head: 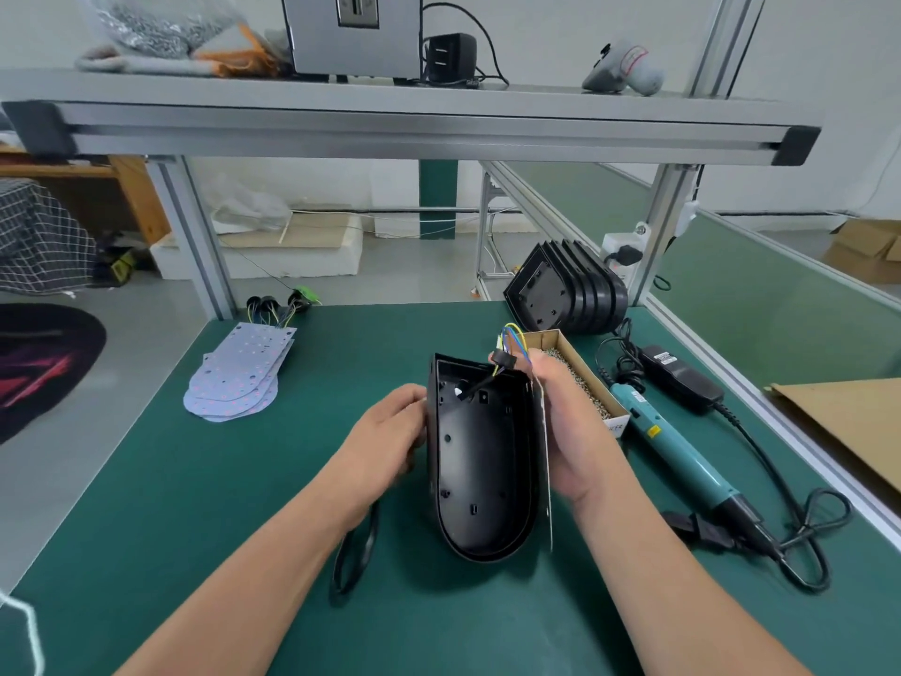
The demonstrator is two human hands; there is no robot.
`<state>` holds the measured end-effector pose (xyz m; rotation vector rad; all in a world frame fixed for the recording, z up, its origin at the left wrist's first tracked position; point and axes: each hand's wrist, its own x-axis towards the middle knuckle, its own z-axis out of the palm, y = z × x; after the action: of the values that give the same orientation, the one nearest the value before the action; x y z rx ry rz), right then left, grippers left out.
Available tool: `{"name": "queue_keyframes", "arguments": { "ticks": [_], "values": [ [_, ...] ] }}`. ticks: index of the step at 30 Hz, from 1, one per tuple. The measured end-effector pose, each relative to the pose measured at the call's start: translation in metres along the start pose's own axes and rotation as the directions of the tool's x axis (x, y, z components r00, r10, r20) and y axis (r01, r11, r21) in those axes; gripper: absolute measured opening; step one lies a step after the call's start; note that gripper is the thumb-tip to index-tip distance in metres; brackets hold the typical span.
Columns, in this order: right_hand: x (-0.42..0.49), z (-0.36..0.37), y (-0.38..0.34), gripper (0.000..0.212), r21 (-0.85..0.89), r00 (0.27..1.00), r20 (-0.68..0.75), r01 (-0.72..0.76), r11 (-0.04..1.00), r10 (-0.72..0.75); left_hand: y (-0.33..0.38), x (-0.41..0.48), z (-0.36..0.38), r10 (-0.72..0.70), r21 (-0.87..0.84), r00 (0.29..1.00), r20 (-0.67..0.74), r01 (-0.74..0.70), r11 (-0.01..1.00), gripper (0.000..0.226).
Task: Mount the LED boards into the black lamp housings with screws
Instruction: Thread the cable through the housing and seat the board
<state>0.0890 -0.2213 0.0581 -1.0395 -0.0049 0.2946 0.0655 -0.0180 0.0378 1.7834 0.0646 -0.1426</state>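
A black lamp housing (480, 461) is held tilted above the green table, its hollow inside facing me. My left hand (390, 431) grips its left wall. My right hand (568, 431) holds a thin LED board (545, 461) edge-on against the housing's right side and pinches the black cable with coloured wires (507, 356) that runs out of the housing's top. A stack of LED boards (239, 373) lies at the far left. Several more black housings (570, 290) stand stacked at the back right. A cardboard box of screws (580, 378) sits behind my right hand.
A teal electric screwdriver (677, 446) with its cable and black power supply (682, 378) lies to the right. A black cable loop (356, 548) lies under my left forearm. Spare wired connectors (278, 304) lie at the table's far edge. A metal shelf (390, 119) spans overhead.
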Motion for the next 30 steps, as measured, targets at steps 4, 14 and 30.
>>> {"name": "queue_keyframes", "arguments": {
  "ticks": [4, 14, 30],
  "values": [
    [-0.003, 0.003, 0.0, 0.03, -0.058, 0.999, 0.003, -0.041, 0.997, 0.041, -0.006, 0.005, 0.001, 0.034, 0.143, 0.997, -0.064, -0.024, 0.989, 0.028],
    [-0.004, 0.009, 0.005, 0.039, -0.289, 1.0, -0.012, 0.011, 0.957, -0.015, 0.002, -0.002, -0.008, 0.296, 0.652, 0.95, -0.095, -0.165, 0.74, 0.019],
    [0.002, 0.015, 0.019, 0.035, -0.666, 0.918, -0.012, 0.288, 0.688, -0.396, -0.006, 0.004, -0.01, 0.179, 0.283, 0.973, -0.146, -0.132, 0.95, 0.023]
  ]
}}
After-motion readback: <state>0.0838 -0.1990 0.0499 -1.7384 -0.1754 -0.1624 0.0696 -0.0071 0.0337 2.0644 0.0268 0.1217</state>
